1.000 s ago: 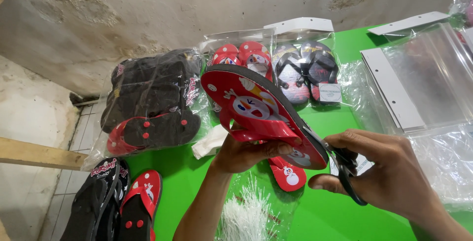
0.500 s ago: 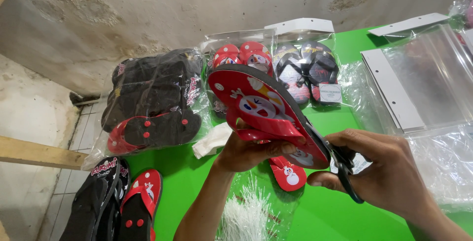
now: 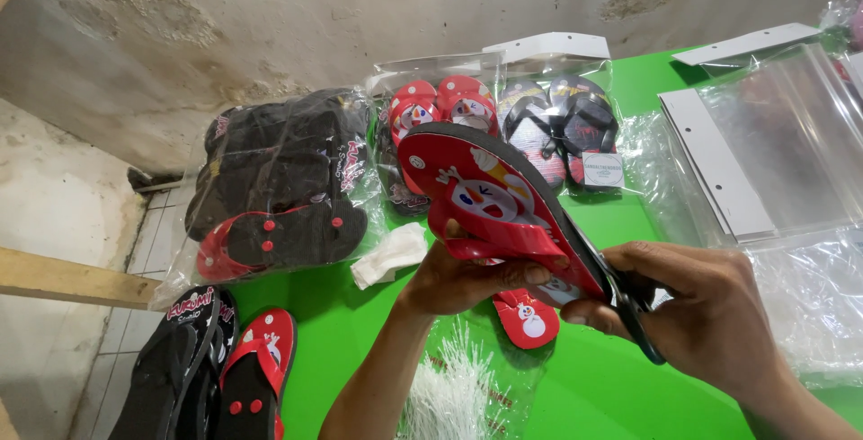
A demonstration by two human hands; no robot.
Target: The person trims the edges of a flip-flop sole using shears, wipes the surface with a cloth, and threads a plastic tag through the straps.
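- Green table stands against a stained, peeling wall.
- Left hand grips a red sandal with cartoon print, its fingers clenched on the red strap, raised above the table's near middle.
- Right hand is closed around black scissors at the sandal's heel.
- Far side: clear bag of black sandals on the left, then bagged red sandals and dark sandals with white header cards.
- Right: empty clear bags with white strips.
- Near: white plastic ties.
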